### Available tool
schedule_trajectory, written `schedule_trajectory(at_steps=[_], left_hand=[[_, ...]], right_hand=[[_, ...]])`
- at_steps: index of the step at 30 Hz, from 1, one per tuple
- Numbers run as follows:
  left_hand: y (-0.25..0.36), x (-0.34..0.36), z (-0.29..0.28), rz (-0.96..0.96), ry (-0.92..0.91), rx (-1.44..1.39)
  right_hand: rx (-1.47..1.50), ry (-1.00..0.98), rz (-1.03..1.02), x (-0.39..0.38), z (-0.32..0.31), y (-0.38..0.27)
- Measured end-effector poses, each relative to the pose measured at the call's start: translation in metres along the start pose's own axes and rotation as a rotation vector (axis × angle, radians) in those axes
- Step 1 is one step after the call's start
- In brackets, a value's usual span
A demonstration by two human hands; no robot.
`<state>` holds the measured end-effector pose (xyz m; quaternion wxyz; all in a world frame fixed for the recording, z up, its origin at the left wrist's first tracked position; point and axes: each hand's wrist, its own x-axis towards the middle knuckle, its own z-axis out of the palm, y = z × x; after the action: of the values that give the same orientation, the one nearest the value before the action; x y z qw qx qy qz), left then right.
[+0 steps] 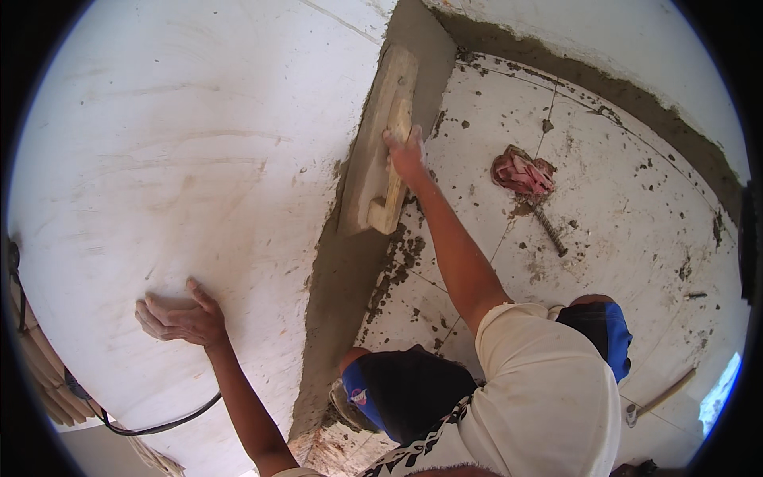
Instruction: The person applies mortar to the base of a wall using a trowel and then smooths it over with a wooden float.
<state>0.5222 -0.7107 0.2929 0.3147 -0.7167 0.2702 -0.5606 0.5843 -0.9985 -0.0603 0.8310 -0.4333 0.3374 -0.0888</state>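
My right hand [408, 155] is closed around the handle of a wooden float [368, 171]. The float's long board lies against a strip of wet grey mortar [338, 282] that runs along the base of a white wall [199, 175]. Smooth mortar shows both beyond the board and on the near side of it. Farther left, my left hand [184, 318] rests on the white wall, its fingers apart and slightly bent, holding nothing.
Mortar crumbs [405, 250] are scattered over the white tiled floor [620, 238]. A crumpled pink-red wrapper or cloth [522, 172] lies by a ridged metal rod [550, 230]. Another mortar strip [604, 79] edges the far wall. A wooden-handled tool [666, 393] lies lower right; a black cable [163, 428] hangs lower left.
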Motion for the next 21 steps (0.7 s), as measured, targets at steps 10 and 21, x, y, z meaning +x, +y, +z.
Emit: schedule_trajectory(at_steps=[10,21], left_hand=[[0.0,0.001,-0.004,0.029,-0.01,0.02],[-0.008,0.0,-0.008,0.016,-0.014,0.029]], right_hand=[[-0.125,-0.002,-0.213,-0.043,0.034,-0.031],[0.042,-0.022,0.017,0.047,-0.006,-0.011]])
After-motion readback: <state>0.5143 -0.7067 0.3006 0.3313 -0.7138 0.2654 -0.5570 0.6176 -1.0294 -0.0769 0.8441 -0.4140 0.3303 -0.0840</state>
